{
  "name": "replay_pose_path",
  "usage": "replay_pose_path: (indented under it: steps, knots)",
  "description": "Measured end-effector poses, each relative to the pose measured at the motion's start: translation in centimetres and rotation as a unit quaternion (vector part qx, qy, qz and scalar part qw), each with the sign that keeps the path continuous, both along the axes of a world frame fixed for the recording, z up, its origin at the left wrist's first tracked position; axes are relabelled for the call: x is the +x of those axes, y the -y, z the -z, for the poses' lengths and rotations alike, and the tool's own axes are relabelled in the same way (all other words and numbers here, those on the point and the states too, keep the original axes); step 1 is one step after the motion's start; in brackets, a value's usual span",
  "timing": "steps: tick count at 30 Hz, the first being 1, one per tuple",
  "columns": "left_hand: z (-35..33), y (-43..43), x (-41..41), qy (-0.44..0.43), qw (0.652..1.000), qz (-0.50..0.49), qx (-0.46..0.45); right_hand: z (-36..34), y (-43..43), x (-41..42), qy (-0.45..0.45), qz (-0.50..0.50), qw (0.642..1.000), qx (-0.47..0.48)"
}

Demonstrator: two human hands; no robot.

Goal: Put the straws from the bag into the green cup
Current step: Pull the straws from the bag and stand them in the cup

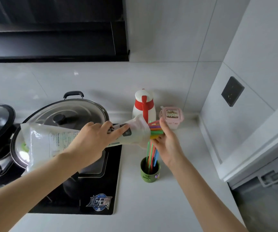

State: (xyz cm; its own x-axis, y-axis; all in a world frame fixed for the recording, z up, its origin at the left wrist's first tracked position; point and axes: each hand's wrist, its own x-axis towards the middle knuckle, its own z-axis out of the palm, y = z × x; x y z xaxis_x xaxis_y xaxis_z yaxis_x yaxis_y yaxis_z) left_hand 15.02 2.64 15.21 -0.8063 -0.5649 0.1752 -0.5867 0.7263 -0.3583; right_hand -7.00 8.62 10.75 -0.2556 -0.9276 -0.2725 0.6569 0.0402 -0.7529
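My left hand [93,139] grips a long clear plastic bag [51,139] held level above the stove, its open mouth pointing right. Coloured straws [155,129] stick out of that mouth, and my right hand [166,141] pinches their ends between thumb and fingers. Below the hands, a small green cup [149,174] stands on the white counter with several coloured straws [151,156] upright in it.
A steel pot with a lid [71,114] sits on the black stove [94,195] at left, under the bag. A white and red jug [144,106] and a pink lidded box [171,116] stand by the back wall. The wall at right carries a dark socket [232,91].
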Motion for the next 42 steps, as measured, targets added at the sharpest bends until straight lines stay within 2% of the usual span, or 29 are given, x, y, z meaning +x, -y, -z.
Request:
replay_pose_path:
  steps: [6, 11, 13, 18, 20, 22, 25, 31, 35, 42]
  knots:
    - [0.7, 0.0, -1.6, -0.034, 0.999, 0.019, 0.02, -1.1, 1.3, 0.3, 0.026, 0.033, 0.999, 0.019]
    - [1.7, -0.5, -1.4, -0.101, 0.994, 0.0, 0.046, -1.6, 2.1, -1.1, 0.039, 0.105, 0.994, 0.005]
    - [2.0, -0.6, -1.2, -0.122, 0.991, -0.006, 0.059, -2.0, 2.3, -2.1, 0.021, 0.123, 0.992, 0.001]
    - [2.2, -0.9, -0.8, -0.172, 0.983, 0.003, 0.065, -3.2, 3.4, -3.8, -0.101, 0.142, 0.984, 0.043]
    - [2.2, -1.1, -0.8, -0.189, 0.98, 0.006, 0.07, -3.8, 4.0, -4.2, -0.118, 0.134, 0.983, 0.05]
    - [2.4, -1.3, -0.9, -0.201, 0.976, 0.0, 0.088, -4.4, 4.6, -4.6, -0.091, 0.126, 0.988, 0.017]
    - [2.9, -1.7, -1.1, -0.217, 0.969, -0.011, 0.119, -5.6, 5.2, -4.9, -0.04, 0.17, 0.984, -0.03]
    - [4.0, -1.9, -0.4, -0.248, 0.954, -0.03, 0.164, -7.3, 5.9, -6.1, -0.016, 0.274, 0.961, -0.021]
    - [4.3, -1.8, -0.1, -0.263, 0.947, -0.034, 0.181, -7.9, 5.9, -5.8, -0.048, 0.238, 0.97, -0.025]
    - [4.7, -1.9, -1.1, -0.322, 0.924, -0.022, 0.208, -7.7, 6.0, -4.2, 0.019, 0.13, 0.986, -0.099]
